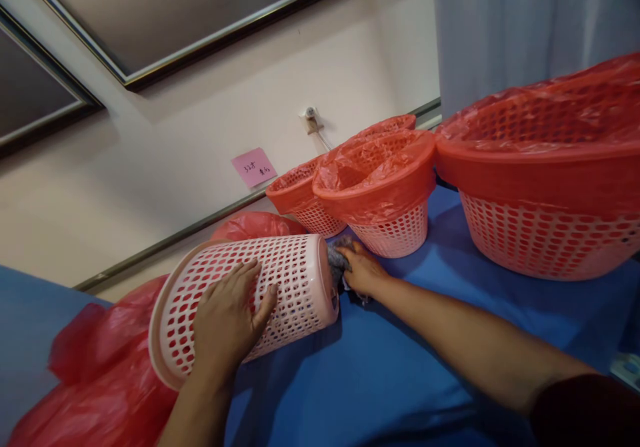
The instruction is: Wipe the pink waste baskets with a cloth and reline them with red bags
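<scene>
— Two hands, one object: lying where?
— On its side on the blue-covered bench (410, 380), pink plastic basket (295, 270): round, tapered, punched all over with small oblong holes, wide rim to the left, narrow base to the right.
— And the left hand (227, 320)?
— Flat on the curved lattice wall, grip open, fingers spread, palm down.
— The right hand (363, 270)?
— At the base end, grip closed on a crumpled grey cloth (336, 257), cloth touching the base's edge.
— Around the basket?
— Thin, glossy red plastic bags (100, 367), wrinkled, heaped loose at the open mouth and behind the rim. Farther back, upright baskets of the same pink lattice, each lined with a red bag folded over the rim: nearer lined basket (395, 234) just beyond the right hand, smaller lined basket (315, 217) close behind, wide lined basket (545, 247) at the right edge, well apart from the hands. Smooth blue cloth under everything.
— On the wall?
— Square pink note (254, 166), handwriting too small to read; pale socket (311, 119) above, cord trailing down.
</scene>
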Demonstrator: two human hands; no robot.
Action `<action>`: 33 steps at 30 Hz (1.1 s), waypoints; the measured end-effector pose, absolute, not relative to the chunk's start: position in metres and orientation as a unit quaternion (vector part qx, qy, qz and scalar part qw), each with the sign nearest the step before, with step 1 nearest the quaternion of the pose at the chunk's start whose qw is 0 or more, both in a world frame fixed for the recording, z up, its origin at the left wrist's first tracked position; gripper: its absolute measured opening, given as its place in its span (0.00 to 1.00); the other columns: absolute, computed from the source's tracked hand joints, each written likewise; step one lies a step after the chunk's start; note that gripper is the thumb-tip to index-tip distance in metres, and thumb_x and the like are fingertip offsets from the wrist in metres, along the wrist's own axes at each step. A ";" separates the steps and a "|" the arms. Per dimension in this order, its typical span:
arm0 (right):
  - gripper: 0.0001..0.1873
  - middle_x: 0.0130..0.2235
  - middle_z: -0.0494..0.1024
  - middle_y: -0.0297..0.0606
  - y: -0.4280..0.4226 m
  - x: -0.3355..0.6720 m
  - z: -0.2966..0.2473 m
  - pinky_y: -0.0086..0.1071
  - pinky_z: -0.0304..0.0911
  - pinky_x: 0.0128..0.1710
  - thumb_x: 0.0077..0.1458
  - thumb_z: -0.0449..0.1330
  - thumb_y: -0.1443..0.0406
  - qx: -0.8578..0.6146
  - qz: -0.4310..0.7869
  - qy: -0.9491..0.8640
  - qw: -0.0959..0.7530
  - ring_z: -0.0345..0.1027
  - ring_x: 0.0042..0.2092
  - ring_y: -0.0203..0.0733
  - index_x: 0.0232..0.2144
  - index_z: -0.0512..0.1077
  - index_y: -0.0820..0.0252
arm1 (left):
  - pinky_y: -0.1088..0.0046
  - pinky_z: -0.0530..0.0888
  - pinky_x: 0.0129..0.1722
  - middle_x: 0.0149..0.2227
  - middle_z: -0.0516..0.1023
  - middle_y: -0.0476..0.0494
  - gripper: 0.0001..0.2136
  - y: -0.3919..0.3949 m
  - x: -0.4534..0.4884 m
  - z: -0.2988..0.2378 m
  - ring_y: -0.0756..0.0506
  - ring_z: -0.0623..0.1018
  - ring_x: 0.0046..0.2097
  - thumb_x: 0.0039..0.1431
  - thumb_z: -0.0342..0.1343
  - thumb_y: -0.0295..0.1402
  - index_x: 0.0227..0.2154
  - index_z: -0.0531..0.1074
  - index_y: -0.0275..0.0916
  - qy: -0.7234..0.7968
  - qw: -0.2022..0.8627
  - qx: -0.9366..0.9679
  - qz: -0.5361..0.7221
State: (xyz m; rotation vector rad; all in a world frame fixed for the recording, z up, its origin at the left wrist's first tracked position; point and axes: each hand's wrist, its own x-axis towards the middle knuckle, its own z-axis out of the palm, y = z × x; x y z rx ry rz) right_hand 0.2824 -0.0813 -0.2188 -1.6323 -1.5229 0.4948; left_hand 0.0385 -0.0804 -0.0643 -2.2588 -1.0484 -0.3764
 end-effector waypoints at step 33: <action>0.33 0.62 0.68 0.37 -0.128 0.286 -0.193 0.36 0.64 0.61 0.51 0.60 0.69 -0.538 0.150 -0.645 0.523 0.68 0.58 0.45 0.60 0.71 0.49 | 0.53 0.70 0.60 0.58 0.78 0.30 0.27 -0.078 0.037 -0.066 0.32 0.76 0.60 0.68 0.45 0.49 0.55 0.74 0.31 -0.382 0.316 -0.856 -0.148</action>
